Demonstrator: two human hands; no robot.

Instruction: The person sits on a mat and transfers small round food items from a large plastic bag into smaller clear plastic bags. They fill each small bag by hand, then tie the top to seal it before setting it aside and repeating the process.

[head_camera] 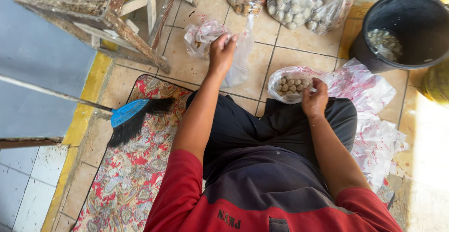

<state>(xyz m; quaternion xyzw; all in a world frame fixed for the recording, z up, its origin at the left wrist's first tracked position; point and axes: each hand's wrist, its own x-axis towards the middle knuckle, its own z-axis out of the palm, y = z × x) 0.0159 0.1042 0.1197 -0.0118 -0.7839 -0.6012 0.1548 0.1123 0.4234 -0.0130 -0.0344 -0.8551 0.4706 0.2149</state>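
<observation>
My left hand (221,52) reaches forward and grips the top of a clear plastic bag (206,35) with a little inside, lying on the tiled floor. My right hand (314,98) rests by my knee with fingers curled, pinching the rim of an open plastic bag (292,86) that holds several small round pale pieces. I sit with my legs in dark trousers on a patterned mat (126,176).
Three filled, knotted bags (292,3) lie at the far edge. A black bucket (402,26) with some pieces in water stands at the right. Loose empty plastic bags (374,134) pile to my right. A blue-headed broom (131,117) and a wooden stool (93,7) are at left.
</observation>
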